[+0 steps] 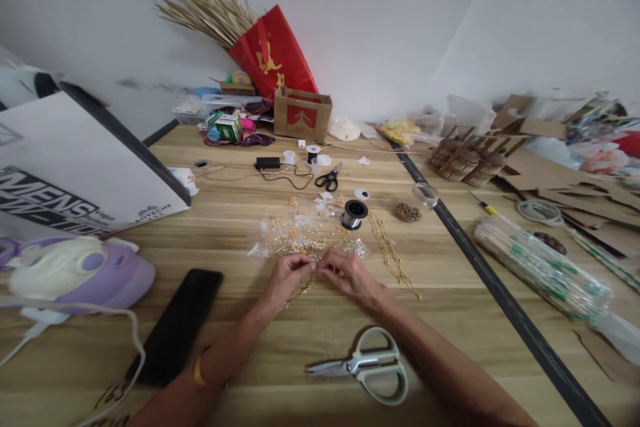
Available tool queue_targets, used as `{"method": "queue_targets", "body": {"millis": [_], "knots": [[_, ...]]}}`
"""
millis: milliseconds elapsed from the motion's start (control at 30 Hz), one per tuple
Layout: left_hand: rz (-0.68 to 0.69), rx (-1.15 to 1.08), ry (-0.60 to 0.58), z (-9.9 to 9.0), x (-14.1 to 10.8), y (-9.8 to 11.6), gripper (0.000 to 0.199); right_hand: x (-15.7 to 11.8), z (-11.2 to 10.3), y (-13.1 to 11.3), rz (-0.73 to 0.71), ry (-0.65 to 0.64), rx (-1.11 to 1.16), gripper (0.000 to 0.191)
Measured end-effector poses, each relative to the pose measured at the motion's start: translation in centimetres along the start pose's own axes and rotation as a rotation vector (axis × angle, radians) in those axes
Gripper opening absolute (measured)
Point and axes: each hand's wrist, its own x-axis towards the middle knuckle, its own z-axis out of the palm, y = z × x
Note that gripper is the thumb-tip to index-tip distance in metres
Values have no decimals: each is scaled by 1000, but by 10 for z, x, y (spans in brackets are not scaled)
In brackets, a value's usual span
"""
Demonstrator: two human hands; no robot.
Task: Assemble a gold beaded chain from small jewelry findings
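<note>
My left hand [291, 273] pinches a thin gold beaded chain [301, 291], whose lower end trails onto the wooden table. Close against it, my right hand [345, 270] is closed in a pinch at the same spot; what lies between its fingertips is too small to make out. Just beyond both hands lie clear bags of small gold and silver beads [295, 233]. A spool of fine wire [355, 214] stands behind my right hand. To its right a longer gold chain [387, 247] is laid out loosely. Scissors with pale handles [373, 365] rest between my forearms.
A black phone [177, 327] and a purple-and-white device [90, 273] with a cable lie left, below a large white box [75, 160]. Black scissors [329, 178] and a bowl of brown beads [409, 212] sit farther back. A bundle of wrapped sticks [540, 270] lies right.
</note>
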Motion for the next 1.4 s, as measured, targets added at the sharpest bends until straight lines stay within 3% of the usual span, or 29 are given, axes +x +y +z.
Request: {"method": "queue_targets", "body": {"millis": [333,533,800,1400], "knots": [[10,17,5,-1,3,0,18,-1,1,5,44,11,45,21],[41,39,5,-2,3,0,14,0,-3,2,198,10,158,27],[338,247,25,-1,0,5,10,2,4,7,410,59,588,32],[549,356,103,2,-6,0,7,5,10,10,532,1,894,25]]}}
